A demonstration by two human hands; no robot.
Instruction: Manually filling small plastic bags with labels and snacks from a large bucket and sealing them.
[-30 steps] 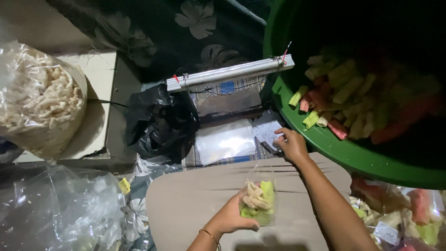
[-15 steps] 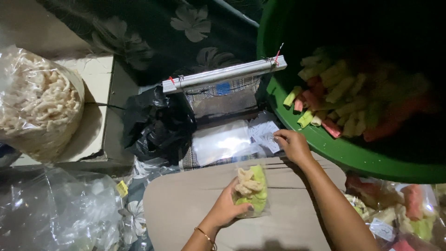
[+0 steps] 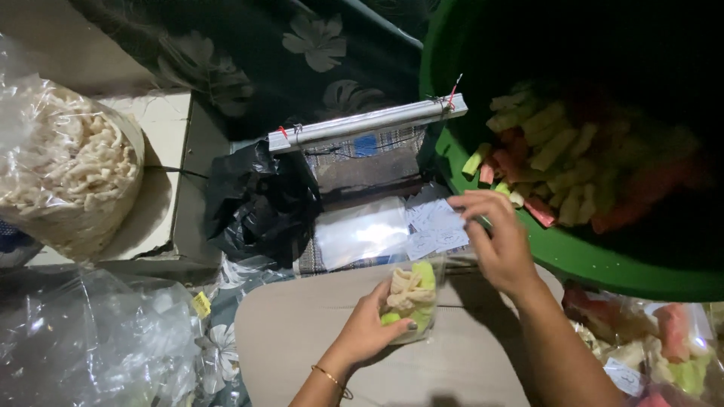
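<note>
Dim floor covered in dark floral cloth [image 3: 302, 45]. The left hand [image 3: 369, 332] is clamped around a small clear bag of crackers [image 3: 411, 298]. Just above it, the right hand [image 3: 498, 241] pinches a white paper slip [image 3: 445, 218] beside the green basin [image 3: 558, 252].

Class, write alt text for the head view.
The left hand holds a small clear bag of green and cream crackers, while the right hand lifts a paper slip beside a green tub of coloured crackers.
</note>
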